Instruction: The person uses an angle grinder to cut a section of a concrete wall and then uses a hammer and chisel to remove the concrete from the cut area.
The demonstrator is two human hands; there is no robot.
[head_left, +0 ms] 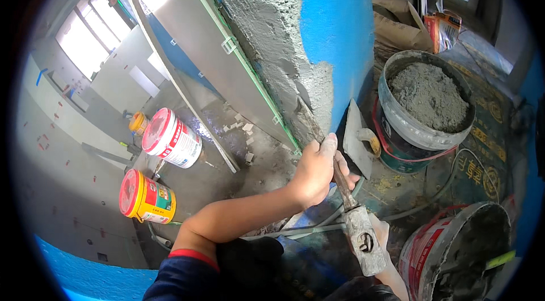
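A long mortar-caked tool [345, 190] slants across the middle, with a narrow pointed blade at its upper end and a thick grey-white, block-like lower end bearing a dark mark. My left hand [317, 171] is closed round its middle, the thumb along the shaft. My right hand [379, 234] is at the block-like end, which covers most of its fingers; it appears to grip it from behind. The blade tip meets the grey mortar [272, 28] on the wall corner, beside the blue wall face [335, 11]. A plastering trowel [359, 137] with a yellowish handle stands beside the blue face.
A bucket [392, 74] heaped with grey mortar stands at right; a second mortar-smeared bucket [420, 261] sits nearer. A hose [420, 210] crosses the floor. Left are a white-red bucket [184, 145], a yellow bucket [162, 210] and a long strip [170, 68]. A green corner bead [244, 68] edges the wall.
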